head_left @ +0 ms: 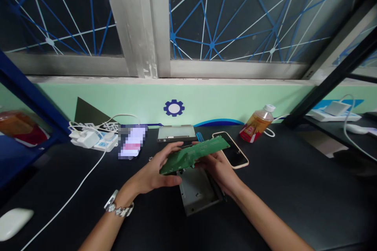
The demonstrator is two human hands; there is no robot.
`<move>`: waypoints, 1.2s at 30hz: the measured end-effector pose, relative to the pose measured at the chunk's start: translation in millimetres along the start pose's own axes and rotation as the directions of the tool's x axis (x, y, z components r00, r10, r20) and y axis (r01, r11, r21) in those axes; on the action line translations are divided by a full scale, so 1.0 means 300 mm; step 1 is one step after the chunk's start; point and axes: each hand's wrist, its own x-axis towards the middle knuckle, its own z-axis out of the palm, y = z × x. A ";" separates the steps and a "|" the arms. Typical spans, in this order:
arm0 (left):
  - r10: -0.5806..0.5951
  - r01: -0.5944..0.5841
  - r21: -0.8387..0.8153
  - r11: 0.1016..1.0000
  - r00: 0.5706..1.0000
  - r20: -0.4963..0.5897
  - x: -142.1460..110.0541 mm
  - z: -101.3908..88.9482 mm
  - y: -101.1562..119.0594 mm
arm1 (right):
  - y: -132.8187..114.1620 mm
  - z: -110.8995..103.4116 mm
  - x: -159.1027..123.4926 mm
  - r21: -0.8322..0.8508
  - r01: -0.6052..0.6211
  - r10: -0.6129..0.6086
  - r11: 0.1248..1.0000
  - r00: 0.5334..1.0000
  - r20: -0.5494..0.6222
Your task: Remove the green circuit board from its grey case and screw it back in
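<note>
Your left hand [147, 174] and right hand [220, 170] share a grip on the green circuit board [196, 152], tilted above the metal case [196, 192] on the bench [294, 176]. Support both ends evenly, fingers light at the edges, so it doesn't flex.

The scene is viewed by a single camera worn on the person's head, set above the near side of the black desk [279, 188] and aimed forward and down. The left hand [151, 172] and the right hand [220, 170] are seen at close range, below mid-frame. The green wall [212, 102] and the windows [244, 15] are faced beyond the desk's far edge, and a wide span is taken in.
</note>
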 end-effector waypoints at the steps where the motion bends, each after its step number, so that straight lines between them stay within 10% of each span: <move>1: 0.022 -0.021 0.051 0.998 0.999 -0.029 -0.004 -0.015 0.002 | -0.014 -0.003 -0.002 0.073 -0.028 0.026 0.997 0.999 0.022; 7: 0.205 -0.152 0.298 0.942 0.966 -0.157 -0.030 -0.083 0.036 | -0.117 -0.049 -0.003 0.297 -0.253 0.190 0.921 0.956 0.225; 22: 0.403 -0.250 0.460 0.852 0.874 -0.272 -0.005 -0.087 -0.020 | -0.091 -0.052 0.009 0.236 -0.250 0.236 0.939 0.968 0.085; 29: 0.258 -0.075 0.410 0.909 0.874 -0.412 -0.002 -0.092 -0.062 | -0.087 -0.023 -0.004 0.120 -0.243 0.236 0.962 0.969 0.071; 36: 0.092 0.081 0.216 0.973 0.722 -0.685 0.020 -0.051 -0.083 | -0.085 -0.056 -0.013 -0.181 -0.247 0.278 0.952 0.946 0.169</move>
